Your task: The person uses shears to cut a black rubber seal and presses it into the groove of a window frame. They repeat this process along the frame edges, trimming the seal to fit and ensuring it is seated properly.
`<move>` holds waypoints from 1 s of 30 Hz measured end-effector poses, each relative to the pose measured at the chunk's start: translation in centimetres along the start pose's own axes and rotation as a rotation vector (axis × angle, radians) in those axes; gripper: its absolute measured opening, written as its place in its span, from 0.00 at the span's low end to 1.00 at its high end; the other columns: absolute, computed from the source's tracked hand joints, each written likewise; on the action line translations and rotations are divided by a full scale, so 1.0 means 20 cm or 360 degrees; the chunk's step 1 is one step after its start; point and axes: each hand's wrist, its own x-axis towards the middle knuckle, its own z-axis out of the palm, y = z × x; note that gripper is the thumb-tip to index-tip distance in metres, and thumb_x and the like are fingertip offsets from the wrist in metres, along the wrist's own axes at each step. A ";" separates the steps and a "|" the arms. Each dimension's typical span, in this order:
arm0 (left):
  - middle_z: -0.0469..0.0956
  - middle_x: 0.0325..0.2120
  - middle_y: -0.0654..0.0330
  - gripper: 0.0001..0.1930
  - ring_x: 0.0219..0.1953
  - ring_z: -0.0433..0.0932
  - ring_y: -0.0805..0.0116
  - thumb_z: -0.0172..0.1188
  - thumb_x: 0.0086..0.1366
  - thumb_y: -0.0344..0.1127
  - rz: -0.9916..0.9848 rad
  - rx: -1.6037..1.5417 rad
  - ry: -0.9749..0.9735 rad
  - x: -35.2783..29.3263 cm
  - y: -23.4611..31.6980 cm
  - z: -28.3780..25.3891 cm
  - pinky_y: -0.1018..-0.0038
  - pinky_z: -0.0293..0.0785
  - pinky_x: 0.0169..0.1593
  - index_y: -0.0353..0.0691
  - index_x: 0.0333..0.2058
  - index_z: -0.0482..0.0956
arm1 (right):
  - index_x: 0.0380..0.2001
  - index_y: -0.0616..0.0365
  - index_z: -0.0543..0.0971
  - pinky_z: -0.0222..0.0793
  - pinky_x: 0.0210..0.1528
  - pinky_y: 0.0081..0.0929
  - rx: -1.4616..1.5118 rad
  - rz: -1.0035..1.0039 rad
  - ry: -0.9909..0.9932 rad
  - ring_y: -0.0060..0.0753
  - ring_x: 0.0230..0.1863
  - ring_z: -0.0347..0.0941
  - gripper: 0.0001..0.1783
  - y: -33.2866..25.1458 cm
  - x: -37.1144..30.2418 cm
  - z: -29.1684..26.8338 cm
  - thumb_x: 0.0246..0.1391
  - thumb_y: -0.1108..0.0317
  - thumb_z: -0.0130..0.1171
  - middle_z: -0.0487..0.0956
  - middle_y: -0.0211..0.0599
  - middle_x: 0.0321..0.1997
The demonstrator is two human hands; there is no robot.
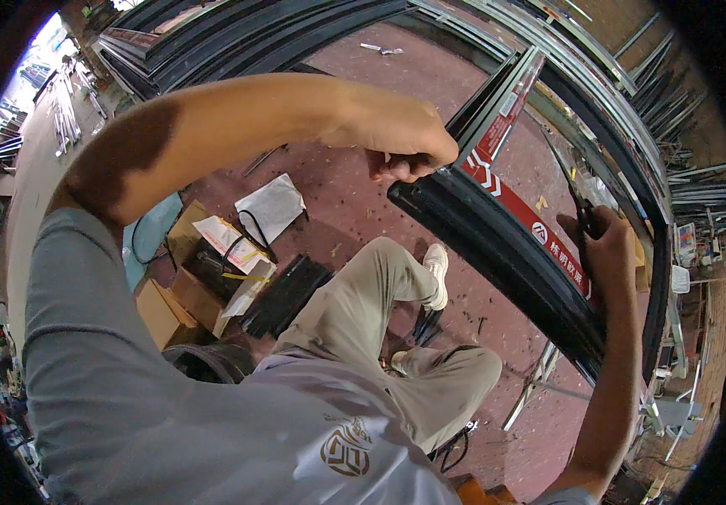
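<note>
My left hand (409,139) reaches across at the upper middle, its fingers curled closed at the near corner of a black metal frame. What it grips, if anything, is hidden under the fingers. The frame's near bar (498,261) slants down to the right, with red-and-white printed film (521,217) along its upper face. At the right, my right hand (609,248) is closed around a dark tool with a long thin blade (567,168). The blade points up and away, over the frame's opening. The right wrist is beside the bar's lower end.
More black frames (237,42) are stacked at the far left. Open cardboard boxes (186,295), a white sheet (270,210) and short black profiles (287,295) lie left of my legs on the reddish floor (354,194). Long metal profiles (658,101) are piled at the far right.
</note>
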 end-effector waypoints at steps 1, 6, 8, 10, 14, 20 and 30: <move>0.68 0.15 0.63 0.16 0.18 0.67 0.73 0.52 0.62 0.40 0.0036 0.0007 -0.0010 0.01 -0.01 -0.01 0.72 0.67 0.25 0.39 0.18 0.71 | 0.35 0.62 0.82 0.72 0.43 0.36 -0.0010 0.0016 -0.0012 0.41 0.37 0.80 0.32 0.00 0.00 0.00 0.46 0.40 0.74 0.83 0.44 0.32; 0.74 0.20 0.62 0.15 0.21 0.72 0.73 0.58 0.65 0.41 0.0224 0.0046 0.0173 -0.03 -0.03 -0.05 0.74 0.71 0.28 0.39 0.22 0.74 | 0.35 0.62 0.82 0.72 0.43 0.36 0.0009 -0.0004 0.0000 0.40 0.37 0.80 0.32 0.02 0.00 0.01 0.47 0.40 0.74 0.83 0.44 0.32; 0.76 0.20 0.63 0.16 0.22 0.74 0.74 0.60 0.67 0.43 0.0270 0.0180 0.0286 -0.06 -0.03 -0.02 0.76 0.71 0.30 0.38 0.25 0.77 | 0.35 0.62 0.82 0.72 0.43 0.35 -0.0015 -0.0036 0.0028 0.39 0.37 0.80 0.31 0.00 -0.01 0.00 0.47 0.41 0.74 0.83 0.44 0.32; 0.78 0.21 0.63 0.17 0.24 0.76 0.74 0.62 0.68 0.45 0.0244 0.0265 0.0293 -0.06 -0.02 -0.03 0.76 0.72 0.32 0.37 0.28 0.79 | 0.36 0.62 0.82 0.72 0.43 0.35 -0.0053 0.0019 -0.0036 0.39 0.38 0.81 0.31 -0.07 -0.02 -0.03 0.48 0.41 0.73 0.84 0.44 0.33; 0.80 0.25 0.62 0.15 0.26 0.77 0.74 0.64 0.67 0.45 -0.0067 0.0088 0.0161 -0.05 0.03 -0.03 0.76 0.75 0.33 0.38 0.31 0.78 | 0.36 0.61 0.82 0.73 0.43 0.36 0.0031 -0.0017 -0.0007 0.42 0.39 0.81 0.31 -0.01 -0.01 0.00 0.48 0.41 0.74 0.85 0.45 0.35; 0.79 0.25 0.61 0.12 0.25 0.78 0.73 0.59 0.67 0.41 -0.0267 0.0091 -0.0024 -0.03 0.10 -0.03 0.75 0.76 0.31 0.39 0.29 0.75 | 0.36 0.60 0.82 0.73 0.42 0.37 -0.0029 -0.0082 0.0061 0.43 0.38 0.82 0.31 0.02 -0.01 0.01 0.47 0.41 0.74 0.85 0.45 0.35; 0.74 0.18 0.63 0.12 0.19 0.73 0.73 0.53 0.67 0.40 -0.0121 0.0075 0.0092 -0.01 0.04 -0.01 0.74 0.69 0.26 0.39 0.28 0.74 | 0.34 0.60 0.82 0.71 0.39 0.34 -0.0039 -0.0107 0.0052 0.37 0.33 0.79 0.30 -0.03 -0.03 -0.02 0.48 0.40 0.73 0.83 0.42 0.30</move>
